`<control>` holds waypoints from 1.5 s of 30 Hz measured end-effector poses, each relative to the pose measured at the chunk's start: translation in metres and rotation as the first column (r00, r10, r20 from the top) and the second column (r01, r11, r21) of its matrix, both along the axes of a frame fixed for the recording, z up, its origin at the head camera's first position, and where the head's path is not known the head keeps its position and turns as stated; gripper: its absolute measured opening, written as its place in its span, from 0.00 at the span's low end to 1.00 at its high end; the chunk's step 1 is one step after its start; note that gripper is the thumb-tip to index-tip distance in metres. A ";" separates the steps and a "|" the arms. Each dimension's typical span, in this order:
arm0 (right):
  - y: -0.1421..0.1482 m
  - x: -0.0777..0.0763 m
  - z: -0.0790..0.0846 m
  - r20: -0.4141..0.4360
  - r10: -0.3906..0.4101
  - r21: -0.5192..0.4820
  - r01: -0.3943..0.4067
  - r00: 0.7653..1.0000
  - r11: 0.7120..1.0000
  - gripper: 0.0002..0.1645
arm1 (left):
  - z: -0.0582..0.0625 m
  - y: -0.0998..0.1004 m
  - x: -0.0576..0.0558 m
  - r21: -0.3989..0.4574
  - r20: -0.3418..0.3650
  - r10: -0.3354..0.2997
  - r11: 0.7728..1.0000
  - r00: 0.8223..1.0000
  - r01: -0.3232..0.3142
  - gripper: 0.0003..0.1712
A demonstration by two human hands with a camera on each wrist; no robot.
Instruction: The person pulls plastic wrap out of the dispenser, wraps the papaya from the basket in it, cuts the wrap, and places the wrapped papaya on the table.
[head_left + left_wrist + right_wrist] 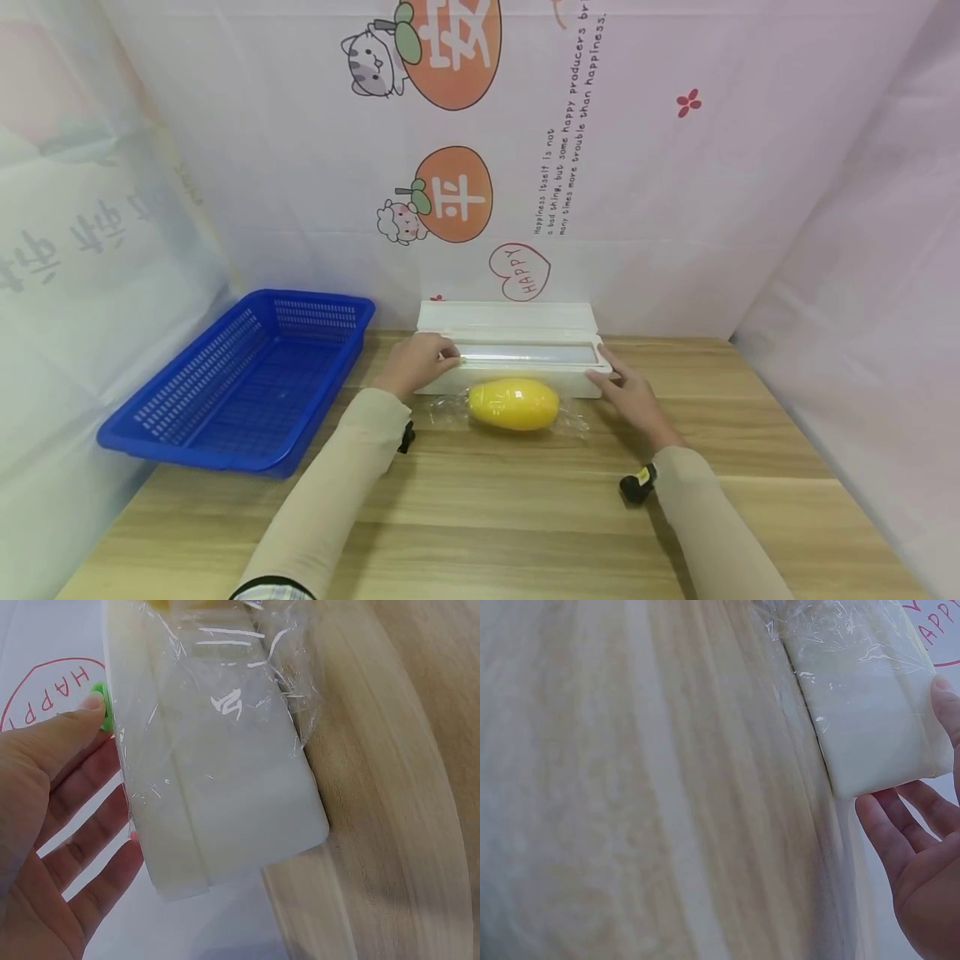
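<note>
A long white cling film dispenser box lies at the back of the table with its lid raised. The thumb and fingers of my left hand pinch a small green slide cutter at the box's left end. At the other end my right hand holds the box, thumb on the upper edge and fingers against the end face. Right in front of the box rests a yellow oval fruit, covered in clear film that spreads out on both sides.
On the left of the table stands a blue plastic basket with slotted walls. A printed white cloth hangs behind the wooden table and along both sides.
</note>
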State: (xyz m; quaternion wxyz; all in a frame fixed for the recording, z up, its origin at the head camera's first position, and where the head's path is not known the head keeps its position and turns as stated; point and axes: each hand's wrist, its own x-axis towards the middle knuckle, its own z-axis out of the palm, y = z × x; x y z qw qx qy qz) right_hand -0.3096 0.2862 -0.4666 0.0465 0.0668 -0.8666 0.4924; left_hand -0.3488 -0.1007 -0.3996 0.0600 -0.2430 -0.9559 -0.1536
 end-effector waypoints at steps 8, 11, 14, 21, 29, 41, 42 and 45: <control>0.001 0.001 -0.001 0.004 0.012 -0.014 -0.011 1.000 1.000 0.43 | -0.001 -0.003 -0.001 0.019 -0.010 -0.024 1.000 1.000 0.024 0.10; 0.001 0.002 0.000 0.008 0.016 -0.031 -0.016 1.000 0.999 0.43 | -0.001 -0.004 -0.001 0.015 -0.013 -0.018 1.000 1.000 0.018 0.10; 0.001 0.003 0.001 0.011 0.014 -0.022 -0.013 1.000 1.000 0.43 | -0.001 -0.004 0.000 0.007 -0.014 -0.007 1.000 1.000 0.007 0.11; -0.001 0.005 0.004 0.022 -0.009 0.025 0.008 1.000 1.000 0.44 | -0.002 -0.006 0.001 0.020 -0.025 -0.010 1.000 1.000 0.011 0.11; -0.001 0.004 0.004 0.036 -0.022 0.008 0.021 0.999 1.000 0.44 | -0.003 -0.012 0.003 0.094 -0.044 -0.049 0.994 0.998 0.053 0.09; -0.003 0.003 0.002 0.053 -0.016 -0.009 0.016 0.998 1.000 0.45 | -0.011 -0.026 0.006 0.077 -0.061 0.020 0.997 0.998 -0.015 0.10; -0.003 0.003 0.002 0.053 -0.018 -0.003 0.018 0.998 1.000 0.45 | -0.012 -0.028 0.006 0.087 -0.062 0.019 0.996 0.998 -0.013 0.10; -0.001 0.003 0.002 0.054 -0.023 0.008 0.023 0.998 1.000 0.45 | -0.012 -0.034 0.008 0.120 -0.063 0.019 0.993 0.998 -0.012 0.10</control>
